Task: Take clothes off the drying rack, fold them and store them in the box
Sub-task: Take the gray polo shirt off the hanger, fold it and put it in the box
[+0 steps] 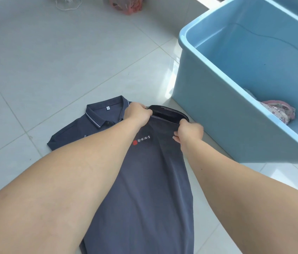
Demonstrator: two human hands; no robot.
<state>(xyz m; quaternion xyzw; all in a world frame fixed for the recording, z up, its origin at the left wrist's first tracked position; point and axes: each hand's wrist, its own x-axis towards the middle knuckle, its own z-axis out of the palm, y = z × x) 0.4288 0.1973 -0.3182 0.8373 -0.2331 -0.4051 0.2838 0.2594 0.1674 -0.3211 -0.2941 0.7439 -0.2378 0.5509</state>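
A dark grey polo shirt (144,180) lies on the tiled floor, collar away from me, with a small red logo on the chest. Its right shoulder and sleeve are lifted and folded over. My left hand (138,114) pinches the folded edge near the collar. My right hand (190,132) grips the same edge at the sleeve side. A light blue plastic box (208,110) stands to the right of the shirt. A pink floral garment (280,110) lies inside the box at its bottom.
Pale floor tiles (53,70) stretch ahead and to the left. At the far top a pink plastic bag (126,5) and a white cord (67,4) lie on the floor. The box's near wall stands close to my right forearm.
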